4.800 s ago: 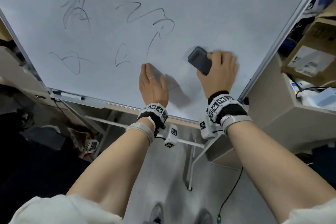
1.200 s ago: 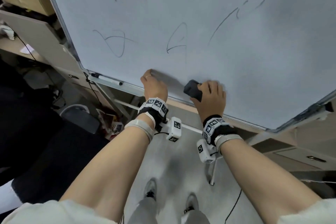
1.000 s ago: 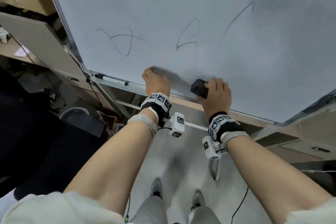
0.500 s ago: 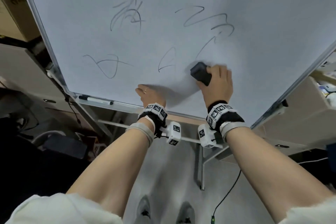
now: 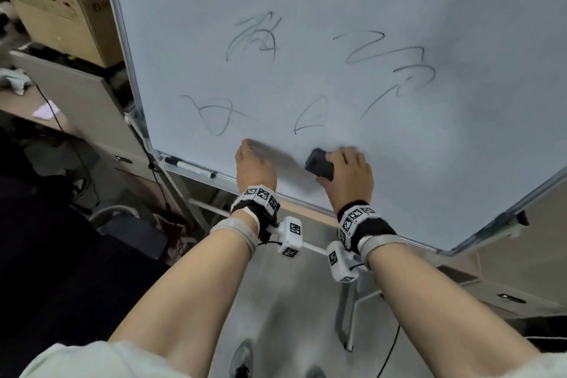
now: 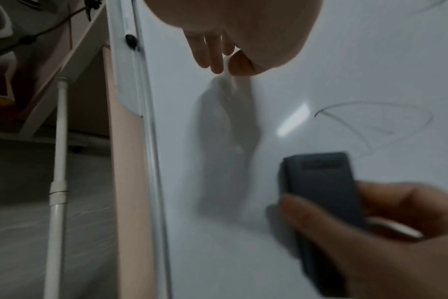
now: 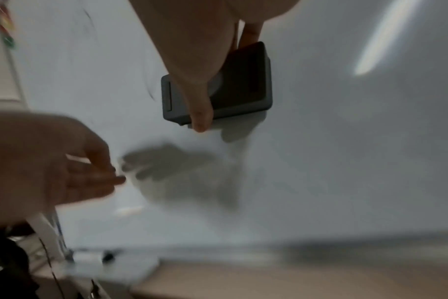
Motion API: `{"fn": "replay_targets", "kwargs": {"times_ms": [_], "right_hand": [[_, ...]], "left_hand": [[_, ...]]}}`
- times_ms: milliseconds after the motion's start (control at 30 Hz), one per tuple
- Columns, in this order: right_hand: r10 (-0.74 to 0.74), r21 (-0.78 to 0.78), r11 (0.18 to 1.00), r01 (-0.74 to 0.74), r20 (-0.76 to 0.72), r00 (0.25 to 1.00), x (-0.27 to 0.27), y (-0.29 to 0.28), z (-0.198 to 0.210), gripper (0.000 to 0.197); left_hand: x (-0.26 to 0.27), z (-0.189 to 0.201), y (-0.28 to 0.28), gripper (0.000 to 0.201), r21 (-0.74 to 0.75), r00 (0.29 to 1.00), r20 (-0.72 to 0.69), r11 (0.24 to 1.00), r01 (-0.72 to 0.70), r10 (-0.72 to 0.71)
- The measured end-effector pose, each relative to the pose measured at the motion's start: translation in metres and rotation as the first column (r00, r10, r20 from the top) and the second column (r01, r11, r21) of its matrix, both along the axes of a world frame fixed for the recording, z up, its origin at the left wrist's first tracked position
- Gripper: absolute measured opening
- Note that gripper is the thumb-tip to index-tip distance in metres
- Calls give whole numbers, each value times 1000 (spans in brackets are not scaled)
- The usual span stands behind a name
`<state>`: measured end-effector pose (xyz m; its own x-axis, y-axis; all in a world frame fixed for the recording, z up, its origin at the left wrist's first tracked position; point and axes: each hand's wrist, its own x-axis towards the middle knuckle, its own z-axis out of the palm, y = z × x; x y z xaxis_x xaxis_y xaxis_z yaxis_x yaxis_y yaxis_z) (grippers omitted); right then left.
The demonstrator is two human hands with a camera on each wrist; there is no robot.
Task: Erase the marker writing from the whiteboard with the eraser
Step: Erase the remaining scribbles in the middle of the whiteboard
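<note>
The right hand (image 5: 348, 173) grips the dark eraser (image 5: 319, 163) against the whiteboard (image 5: 399, 3); the left hand (image 5: 255, 167) has its fingers (image 6: 212, 54) straight, fingertips at the board, below 4 marker scribbles (image 5: 310, 116).

A grey floor (image 5: 285, 316) is stretching below me; a cardboard box (image 5: 58, 12) is sitting on a beige cabinet (image 5: 82, 101) at my left; ceiling light is glaring above.
</note>
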<state>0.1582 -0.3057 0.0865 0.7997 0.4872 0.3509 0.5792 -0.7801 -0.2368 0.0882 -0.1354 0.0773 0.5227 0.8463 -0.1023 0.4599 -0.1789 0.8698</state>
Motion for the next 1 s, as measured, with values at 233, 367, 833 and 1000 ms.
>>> {"fn": "replay_targets", "kwargs": {"times_ms": [233, 367, 833, 1000], "right_hand": [[9, 261, 961, -95, 314, 949, 36, 65, 133, 56], [50, 168, 981, -100, 282, 958, 27, 76, 90, 57], [-113, 225, 974, 39, 324, 939, 32, 44, 99, 56], [-279, 411, 902, 132, 322, 905, 64, 10, 152, 55]], "left_hand": [[6, 51, 28, 47, 46, 1000, -6, 999, 24, -24], [1, 40, 36, 49, 77, 999, -39, 996, 37, -34], [10, 36, 28, 60, 211, 995, 79, 977, 34, -52], [42, 59, -9, 75, 404, 970, 205, 914, 36, -129]]}}
